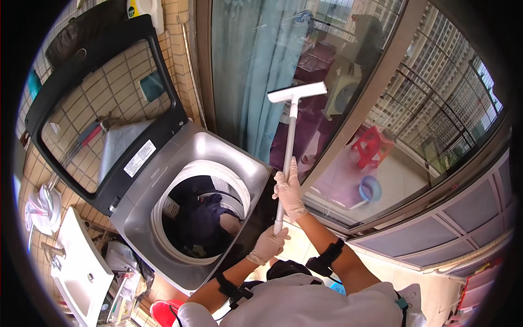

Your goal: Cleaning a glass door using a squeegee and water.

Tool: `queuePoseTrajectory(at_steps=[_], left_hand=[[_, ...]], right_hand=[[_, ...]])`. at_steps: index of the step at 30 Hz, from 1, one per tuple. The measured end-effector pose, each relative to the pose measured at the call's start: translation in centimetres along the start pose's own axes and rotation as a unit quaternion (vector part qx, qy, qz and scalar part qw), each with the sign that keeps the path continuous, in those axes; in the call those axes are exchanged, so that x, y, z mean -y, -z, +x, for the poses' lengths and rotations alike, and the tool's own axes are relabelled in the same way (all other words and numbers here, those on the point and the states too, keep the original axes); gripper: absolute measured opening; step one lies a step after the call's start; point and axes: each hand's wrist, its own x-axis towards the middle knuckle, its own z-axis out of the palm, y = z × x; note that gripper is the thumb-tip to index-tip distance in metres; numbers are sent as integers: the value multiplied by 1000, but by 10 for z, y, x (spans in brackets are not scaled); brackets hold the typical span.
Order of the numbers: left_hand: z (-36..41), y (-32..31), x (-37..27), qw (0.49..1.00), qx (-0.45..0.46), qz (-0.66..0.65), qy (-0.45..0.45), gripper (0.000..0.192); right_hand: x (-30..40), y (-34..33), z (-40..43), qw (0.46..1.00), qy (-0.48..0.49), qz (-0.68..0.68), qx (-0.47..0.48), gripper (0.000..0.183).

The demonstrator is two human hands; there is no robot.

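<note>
A white window squeegee [297, 92] on a long pale pole is held up before a sliding glass door [327, 49]. My right hand [289, 193], in a thin glove, grips the middle of the pole. Lower down, my left hand [267, 244], gloved too, is closed around the pole's bottom end. The squeegee head lies in front of the glass; whether its blade touches the pane I cannot tell. Blue curtains [261, 73] show through the glass, along with reflections of a person and buildings.
Left of the door stands a top-loading washing machine [135, 229] with its lid [161, 86] raised and dark clothes [208, 220] inside. A white washbasin [77, 265] is at the lower left. A red stool [367, 147] and a blue basin [370, 189] appear in the glass.
</note>
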Motion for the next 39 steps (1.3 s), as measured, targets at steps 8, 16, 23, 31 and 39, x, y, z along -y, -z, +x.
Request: queuePoseTrajectory(at_steps=[8,16,23,31,39], left_hand=[[41,-55,17,991,115,48,-50,26],[58,-35,38,926,4,330,-180,34],[33,-7,21,758,-239,414,-444,29],[-21,16,19,638,-423,538,-351,34],[-62,37,46,669,-452,520,-278,35]], right_hand=[[-13,89,-42,987,-89,-86,100,48],[-49,144,33,932,186,-312,-7,46],[-57,118,117,827,162,-533,78,57],[-145,208,91,845,144,-502,118,67],[-170,271,-27,809,-38,-572,129,45]])
